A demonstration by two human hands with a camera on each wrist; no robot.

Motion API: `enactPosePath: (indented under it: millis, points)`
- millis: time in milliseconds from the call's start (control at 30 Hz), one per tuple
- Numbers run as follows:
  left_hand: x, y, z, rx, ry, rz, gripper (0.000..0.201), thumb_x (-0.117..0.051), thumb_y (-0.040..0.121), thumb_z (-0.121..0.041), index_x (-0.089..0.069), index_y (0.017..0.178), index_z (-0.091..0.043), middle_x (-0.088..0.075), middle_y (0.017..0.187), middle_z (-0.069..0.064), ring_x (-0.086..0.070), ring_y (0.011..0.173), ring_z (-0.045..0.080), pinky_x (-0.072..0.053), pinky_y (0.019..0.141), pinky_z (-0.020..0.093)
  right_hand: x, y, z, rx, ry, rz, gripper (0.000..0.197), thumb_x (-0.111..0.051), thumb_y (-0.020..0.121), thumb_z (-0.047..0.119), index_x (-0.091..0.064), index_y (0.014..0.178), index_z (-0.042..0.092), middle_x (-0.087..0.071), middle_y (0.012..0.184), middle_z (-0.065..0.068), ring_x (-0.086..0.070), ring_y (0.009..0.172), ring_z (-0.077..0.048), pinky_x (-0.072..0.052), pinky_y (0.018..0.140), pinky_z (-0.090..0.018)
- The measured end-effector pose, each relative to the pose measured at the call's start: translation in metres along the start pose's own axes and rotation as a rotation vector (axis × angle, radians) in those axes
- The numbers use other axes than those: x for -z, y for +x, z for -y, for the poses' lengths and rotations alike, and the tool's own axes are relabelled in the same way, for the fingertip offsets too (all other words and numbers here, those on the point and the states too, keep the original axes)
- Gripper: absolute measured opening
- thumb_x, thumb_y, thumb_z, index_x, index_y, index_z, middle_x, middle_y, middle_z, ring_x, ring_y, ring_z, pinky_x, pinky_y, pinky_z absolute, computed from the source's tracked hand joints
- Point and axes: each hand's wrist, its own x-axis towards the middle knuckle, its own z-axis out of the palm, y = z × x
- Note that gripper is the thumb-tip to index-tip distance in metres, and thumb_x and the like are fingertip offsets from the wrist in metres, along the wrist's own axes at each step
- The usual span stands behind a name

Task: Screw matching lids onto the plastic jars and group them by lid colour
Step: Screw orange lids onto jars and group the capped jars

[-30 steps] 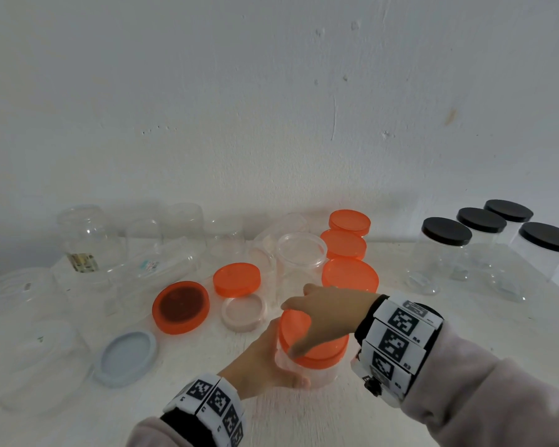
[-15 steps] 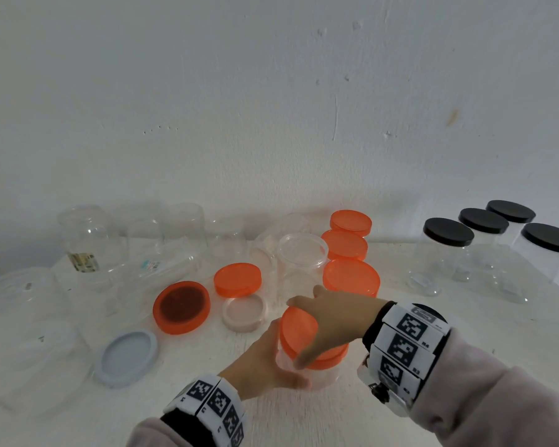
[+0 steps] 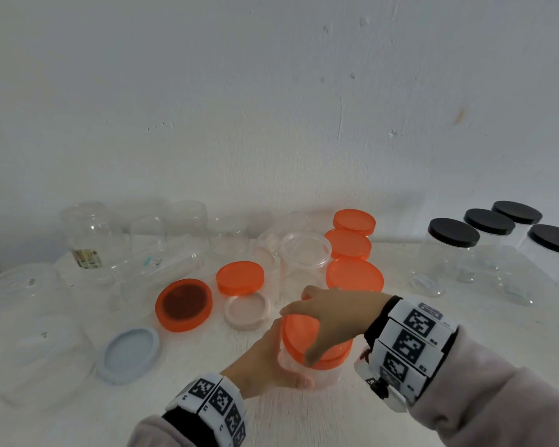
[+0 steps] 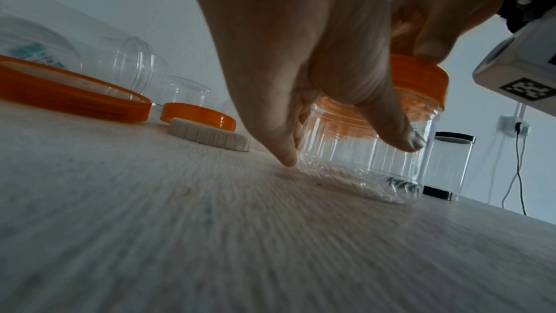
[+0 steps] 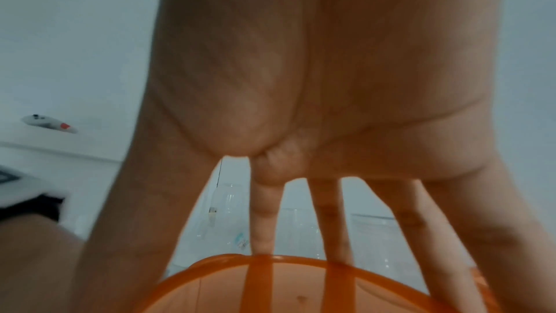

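At 6 o'clock, nearest the viewer, a clear jar (image 3: 320,375) stood on the table (image 3: 433,317), gripped round its wall by the left hand (image 3: 265,359). Its orange lid (image 3: 307,337) was grasped from above by the right hand (image 3: 333,314), fingers spread over the rim. At 10 o'clock, 2 loose orange lids (image 3: 184,304), a beige lid (image 3: 246,311) and a grey lid (image 3: 129,354) were seen. At 12 o'clock stood 3 orange-lidded jars (image 3: 354,275); at 2 o'clock, 4 black-lidded jars (image 3: 452,232).

Head view above; wrist views close, sharing jar (image 3: 313,369).
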Motion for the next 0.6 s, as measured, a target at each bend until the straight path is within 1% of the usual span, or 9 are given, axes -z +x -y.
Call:
enactPosePath:
  millis: [100, 167, 200, 267, 333, 400, 433, 500, 600]
  points:
    - [0.0, 0.001, 0.0, 0.013, 0.03, 0.003, 0.101, -0.085, 0.071, -0.029, -0.013, 0.142, -0.041, -0.034, 0.141, -0.023, -0.035, 0.132, -0.002, -0.031, 0.103, 0.018, -0.003, 0.005, 0.001, -0.056, -0.013, -0.05, 0.092, -0.061, 0.072, 0.075, -0.02, 0.148, 0.042, -0.034, 0.139, -0.001, -0.047, 0.12, -0.029, -0.046, 0.091, -0.042]
    - [0.0, 0.001, -0.001, 0.013, 0.038, 0.007, 0.1, -0.084, 0.071, -0.029, -0.013, 0.14, -0.043, -0.033, 0.141, -0.024, -0.035, 0.13, -0.003, -0.031, 0.104, 0.019, -0.003, 0.006, 0.0, -0.08, -0.014, -0.048, 0.098, -0.06, 0.07, 0.077, -0.018, 0.149, 0.037, -0.035, 0.139, -0.002, -0.048, 0.119, -0.029, -0.046, 0.089, -0.04]
    - [0.0, 0.001, -0.001, 0.013, 0.038, 0.006, 0.099, -0.084, 0.071, -0.028, -0.013, 0.138, -0.044, -0.033, 0.141, -0.024, -0.035, 0.13, -0.003, -0.031, 0.105, 0.02, -0.002, 0.006, 0.0, -0.085, -0.017, -0.029, 0.101, -0.063, 0.069, 0.075, -0.016, 0.149, 0.038, -0.033, 0.141, -0.002, -0.047, 0.121, -0.029, -0.046, 0.09, -0.041]
    - [0.0, 0.0, -0.002, 0.019, 0.042, -0.003, 0.097, -0.085, 0.071, -0.026, -0.014, 0.134, -0.045, -0.034, 0.143, -0.02, -0.035, 0.132, 0.001, -0.032, 0.11, 0.025, 0.001, 0.003, -0.002, -0.058, -0.014, 0.019, 0.105, -0.073, 0.067, 0.064, -0.01, 0.148, 0.044, -0.028, 0.144, 0.002, -0.042, 0.126, -0.028, -0.044, 0.096, -0.045]
    - [0.0, 0.0, -0.003, 0.024, 0.044, -0.003, 0.098, -0.085, 0.07, -0.024, -0.013, 0.133, -0.047, -0.033, 0.144, -0.018, -0.035, 0.133, 0.002, -0.033, 0.112, 0.028, 0.005, 0.0, -0.004, 0.005, 0.015, 0.048, 0.102, -0.079, 0.069, 0.046, -0.011, 0.145, 0.053, -0.022, 0.147, 0.007, -0.035, 0.129, -0.025, -0.041, 0.099, -0.046]
    - [0.0, 0.0, -0.002, 0.012, 0.033, -0.001, 0.1, -0.085, 0.07, -0.022, -0.012, 0.132, -0.051, -0.033, 0.141, -0.023, -0.035, 0.128, -0.007, -0.035, 0.105, 0.018, 0.005, -0.001, -0.006, 0.041, 0.023, 0.051, 0.096, -0.078, 0.071, 0.038, -0.016, 0.141, 0.058, -0.02, 0.148, 0.011, -0.032, 0.128, -0.024, -0.04, 0.097, -0.044]
    - [0.0, 0.0, -0.003, 0.008, 0.03, -0.002, 0.101, -0.085, 0.07, -0.022, -0.011, 0.133, -0.051, -0.033, 0.139, -0.026, -0.035, 0.126, -0.01, -0.035, 0.1, 0.012, 0.004, -0.001, -0.008, 0.048, 0.024, 0.046, 0.094, -0.078, 0.071, 0.038, -0.018, 0.14, 0.059, -0.021, 0.148, 0.011, -0.033, 0.127, -0.024, -0.04, 0.097, -0.045]
    - [0.0, 0.0, -0.002, 0.019, 0.032, -0.006, 0.1, -0.085, 0.07, -0.023, -0.012, 0.134, -0.049, -0.034, 0.137, -0.026, -0.036, 0.123, -0.011, -0.036, 0.094, 0.009, 0.002, 0.001, -0.009, 0.038, 0.028, 0.029, 0.093, -0.078, 0.07, 0.046, -0.019, 0.14, 0.058, -0.024, 0.146, 0.009, -0.036, 0.126, -0.024, -0.042, 0.097, -0.046]
    - [0.0, -0.001, -0.001, 0.034, 0.022, -0.011, 0.098, -0.085, 0.07, -0.022, -0.015, 0.136, -0.043, -0.035, 0.139, -0.022, -0.037, 0.128, -0.003, -0.035, 0.096, 0.012, -0.004, 0.005, -0.009, -0.02, 0.026, -0.023, 0.096, -0.071, 0.066, 0.066, -0.016, 0.144, 0.053, -0.032, 0.137, 0.004, -0.044, 0.12, -0.026, -0.046, 0.089, -0.041]
